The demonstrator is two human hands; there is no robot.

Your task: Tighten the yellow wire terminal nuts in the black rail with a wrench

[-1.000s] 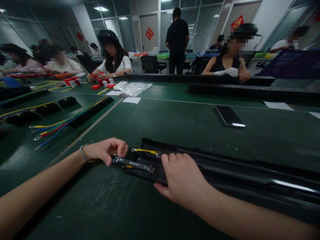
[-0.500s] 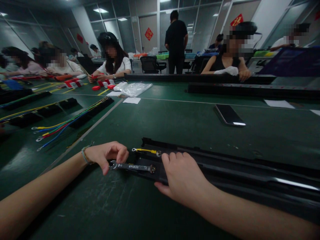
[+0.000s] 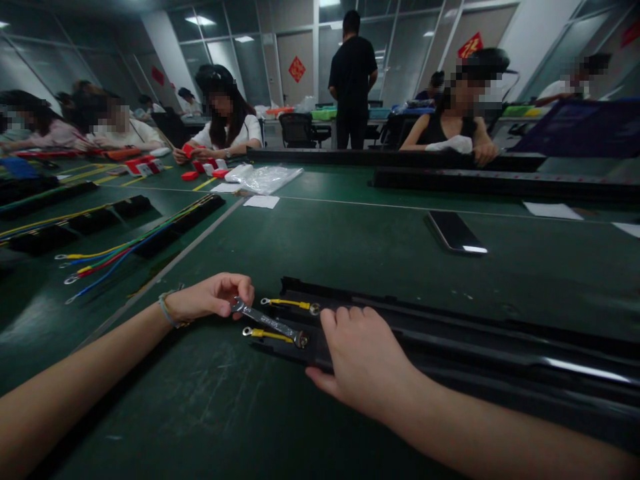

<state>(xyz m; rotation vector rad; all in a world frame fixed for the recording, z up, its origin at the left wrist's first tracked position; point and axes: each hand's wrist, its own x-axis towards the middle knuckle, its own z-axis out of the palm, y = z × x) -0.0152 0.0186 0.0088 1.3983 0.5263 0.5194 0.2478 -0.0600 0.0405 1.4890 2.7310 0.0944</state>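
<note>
My left hand [image 3: 223, 295] pinches the open-jaw end of a silver combination wrench [image 3: 270, 321]. The wrench's ring end sits over a fastener on a long black channel-shaped housing [image 3: 450, 327]. Two short yellow wires with ring terminals show at the housing's left end: the far yellow wire [image 3: 287, 303] runs to a bolt, and the near yellow wire [image 3: 267, 335] leads to the fastener under the wrench. My right hand [image 3: 363, 353] is closed around the housing just right of the bolts, with fingers over the far side and thumb on the near edge.
A phone [image 3: 456, 232] lies beyond the housing. To the left are black strips with a bundle of coloured wires [image 3: 120, 250]. Farther back lie a plastic bag [image 3: 273, 179], red-and-white parts [image 3: 145, 166] and long black bars [image 3: 500, 181]. Several people sit around; one person [image 3: 353, 80] stands.
The wrench's left end has swung away from me, turning about its ring end, with my left hand now pinching it. The near yellow wire has come into view. My right hand stays on the housing.
</note>
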